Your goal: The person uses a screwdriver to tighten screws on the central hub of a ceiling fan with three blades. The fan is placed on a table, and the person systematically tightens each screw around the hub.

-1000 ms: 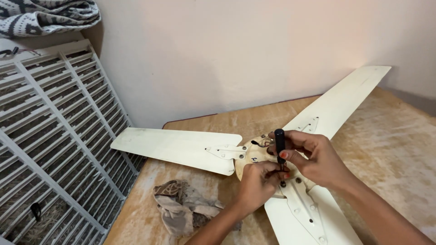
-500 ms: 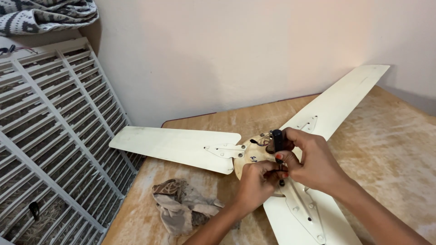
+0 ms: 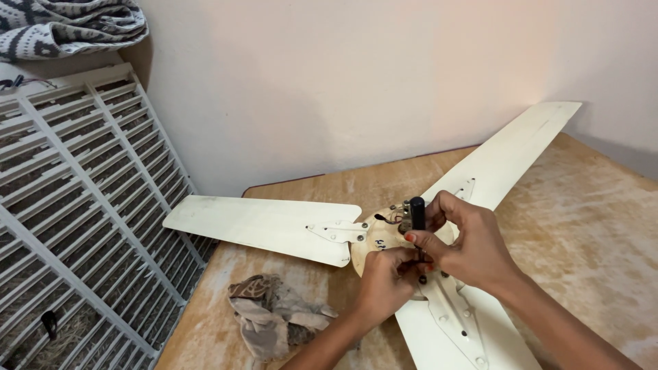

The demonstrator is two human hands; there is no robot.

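My right hand [image 3: 466, 247] is clamped on the black screwdriver [image 3: 417, 214] while my left hand [image 3: 385, 281] pinches at its tip on the hub [image 3: 375, 240] of the fan [image 3: 274, 223], which lies flat on the surface [image 3: 582, 226], its long thin blades likely bendy, so I'd judge the stiff hub the place to hold.

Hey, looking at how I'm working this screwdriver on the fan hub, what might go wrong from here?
1. The black-handled screwdriver stands upright in the right hand, and the left hand has fingers right by its tip; a slip might jab them.
2. One cream fan blade juts past the worn wooden table edge; a knock there might swing the whole fan.
3. Any small screw that comes free might roll into the crumpled brown rag or off the table.
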